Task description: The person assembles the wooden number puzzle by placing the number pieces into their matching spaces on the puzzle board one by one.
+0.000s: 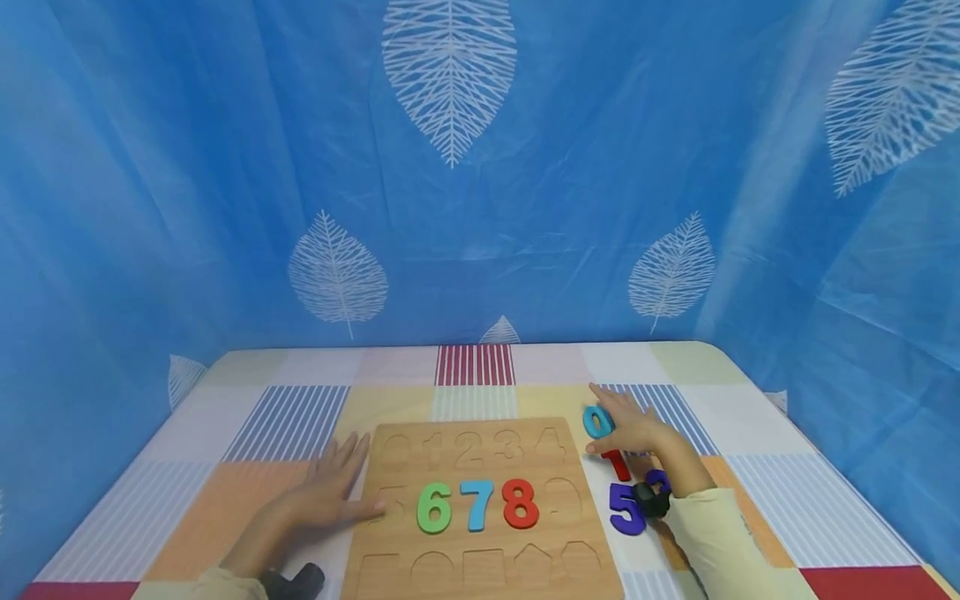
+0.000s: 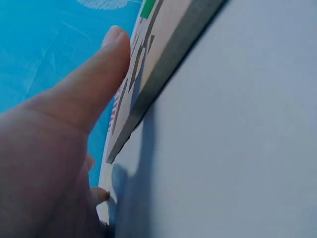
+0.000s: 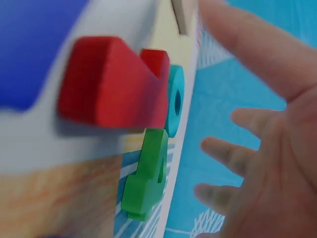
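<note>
- Both apart, gripping nothing: L hand (image 1: 328, 492), R hand (image 1: 633, 427).
- Red numeral 1 (image 3: 116, 87) nr R hand: prob. light, stiff; I'd pinch its thick sides.

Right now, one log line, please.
left hand: at board edge | right hand: above loose numbers, empty | green 6, blue 7, red 8: on middle row

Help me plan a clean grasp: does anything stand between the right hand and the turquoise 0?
Nothing visible stands between the right hand and the turquoise 0, which in the head view shows right beside the hand. The red 1 and green 4 lie close by, but neither sits on top of it.
</note>
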Tool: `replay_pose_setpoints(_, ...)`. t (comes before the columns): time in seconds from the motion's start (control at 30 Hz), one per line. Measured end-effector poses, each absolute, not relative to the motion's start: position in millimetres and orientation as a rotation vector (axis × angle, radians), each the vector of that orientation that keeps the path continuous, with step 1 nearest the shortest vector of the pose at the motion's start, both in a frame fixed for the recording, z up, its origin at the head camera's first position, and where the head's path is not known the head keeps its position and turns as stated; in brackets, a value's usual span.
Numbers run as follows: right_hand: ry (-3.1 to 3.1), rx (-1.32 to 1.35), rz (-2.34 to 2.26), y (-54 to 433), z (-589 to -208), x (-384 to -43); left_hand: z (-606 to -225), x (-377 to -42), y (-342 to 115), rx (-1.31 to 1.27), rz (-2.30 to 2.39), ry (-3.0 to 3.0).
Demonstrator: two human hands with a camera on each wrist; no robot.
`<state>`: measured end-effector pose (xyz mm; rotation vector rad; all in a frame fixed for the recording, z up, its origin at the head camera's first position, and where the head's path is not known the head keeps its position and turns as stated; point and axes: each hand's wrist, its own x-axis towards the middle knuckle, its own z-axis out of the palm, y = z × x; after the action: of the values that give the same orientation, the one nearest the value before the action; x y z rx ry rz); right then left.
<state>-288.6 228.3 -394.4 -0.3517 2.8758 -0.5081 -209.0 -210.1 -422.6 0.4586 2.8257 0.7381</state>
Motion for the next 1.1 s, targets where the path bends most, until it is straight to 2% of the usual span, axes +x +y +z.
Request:
replay_pose_setpoints(0.6, 2.800, -0.403, -0.494, 219, -396, -296, -438, -205, -225, 0.651, 0.675, 2.867)
replay_pose_setpoints(1.1, 2.865, -0.409, -0.340, 217, -394, -301, -441, -211, -224, 0.658, 0.655, 2.905)
